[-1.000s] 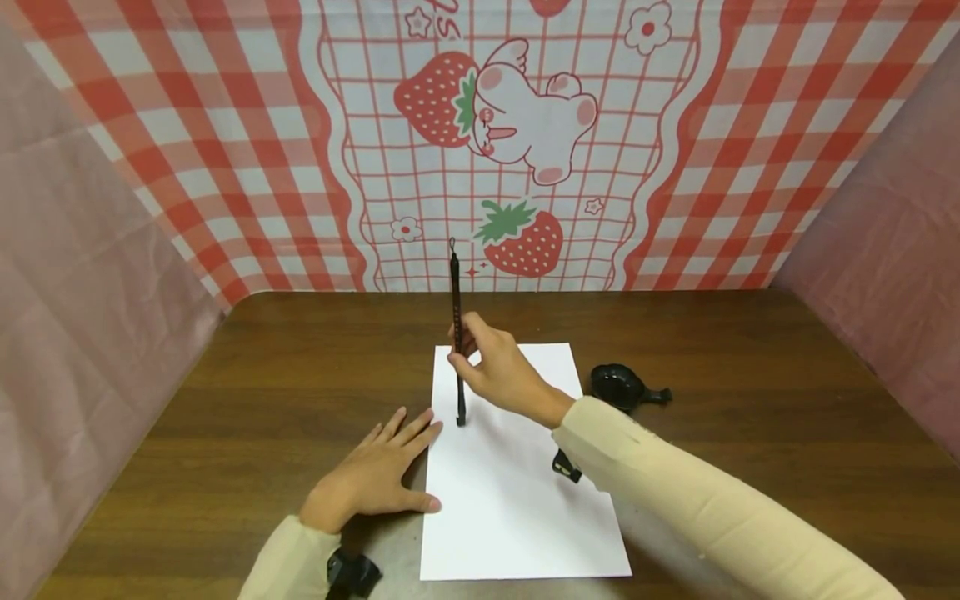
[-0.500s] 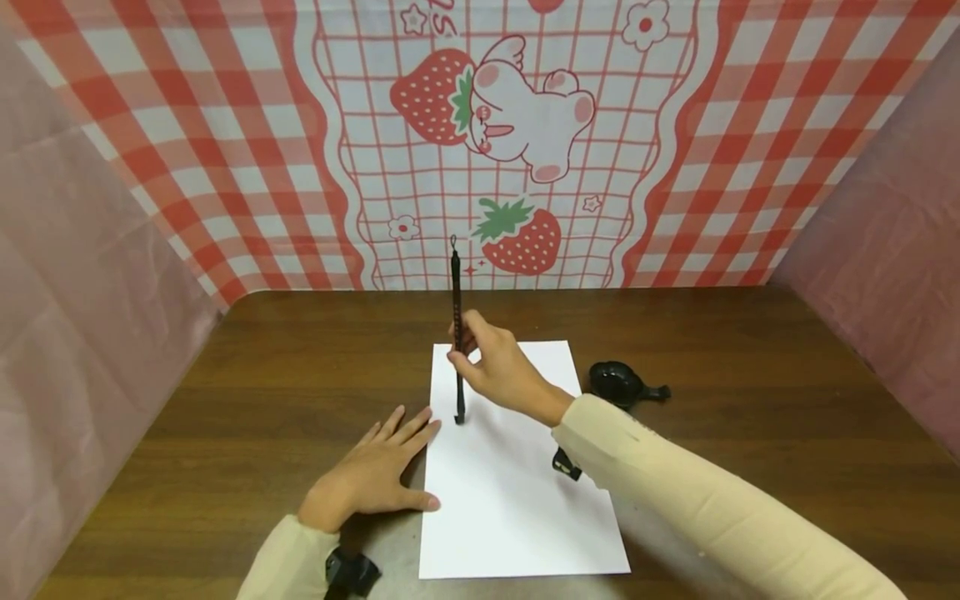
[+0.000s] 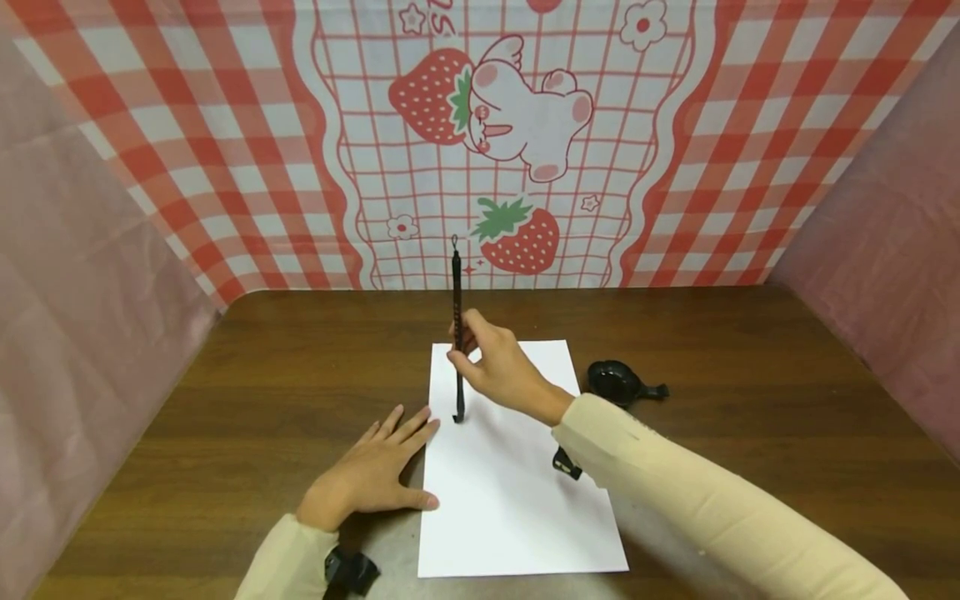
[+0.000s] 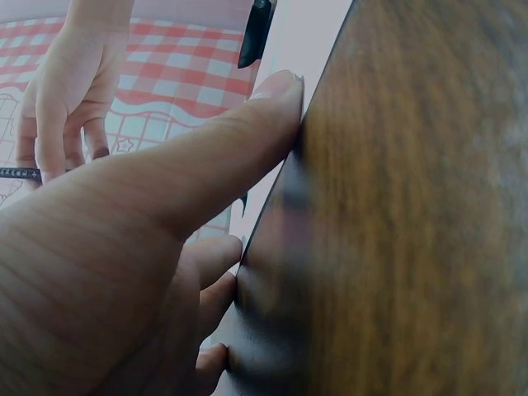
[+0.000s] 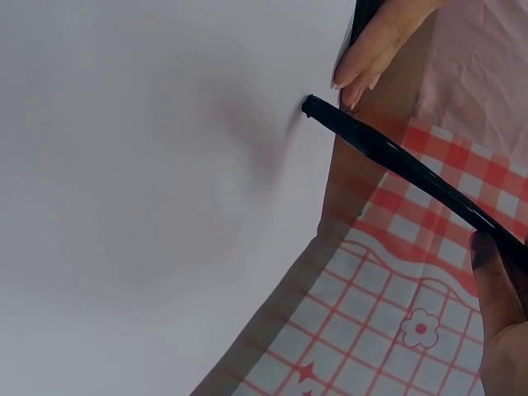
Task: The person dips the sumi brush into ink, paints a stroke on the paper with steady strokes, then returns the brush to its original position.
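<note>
A dark calligraphy brush (image 3: 458,308) stands nearly upright, with a hanging loop at its top. My right hand (image 3: 498,362) pinches its handle between thumb and fingers. The black brush tip (image 5: 310,106) touches the white paper (image 3: 517,517) near its left edge, where a small dark point juts leftward; I cannot tell whether that is ink or bristles. My left hand (image 3: 375,475) lies with spread, straight fingers on the paper's left edge, thumb lower down. In the left wrist view, the thumb (image 4: 239,132) rests along the paper's edge.
A small black dish with a handle (image 3: 617,383) sits right of the paper on the wooden table (image 3: 247,400). Wrist cameras hang under both sleeves. A red-and-white strawberry-print cloth (image 3: 525,242) rises behind the table, with pinkish cloth (image 3: 90,292) at the sides.
The brush's upper end has leaned slightly right, and a dark point now shows left of its tip. The left hand has kept its place; the whole head view has shifted a little.
</note>
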The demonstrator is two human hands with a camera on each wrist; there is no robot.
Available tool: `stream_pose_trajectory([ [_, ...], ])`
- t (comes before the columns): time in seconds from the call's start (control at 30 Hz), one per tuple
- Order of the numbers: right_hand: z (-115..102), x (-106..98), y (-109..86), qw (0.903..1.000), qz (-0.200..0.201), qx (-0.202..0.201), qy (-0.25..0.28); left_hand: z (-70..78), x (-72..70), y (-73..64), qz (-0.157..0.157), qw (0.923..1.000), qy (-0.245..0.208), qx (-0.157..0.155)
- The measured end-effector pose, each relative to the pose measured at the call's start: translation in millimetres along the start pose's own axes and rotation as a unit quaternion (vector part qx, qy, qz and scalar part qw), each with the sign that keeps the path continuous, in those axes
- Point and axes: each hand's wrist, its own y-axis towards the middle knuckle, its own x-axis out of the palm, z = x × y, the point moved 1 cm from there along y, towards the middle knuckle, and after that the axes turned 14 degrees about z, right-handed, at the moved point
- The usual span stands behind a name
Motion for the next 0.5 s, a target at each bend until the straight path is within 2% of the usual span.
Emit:
stream_pose_trajectory([
  [0.5,2.0,-1.6,-0.4,1.0,0.002,-0.008,0.002,-0.1,0.0,0.7,0.0,1.0,0.0,0.0],
])
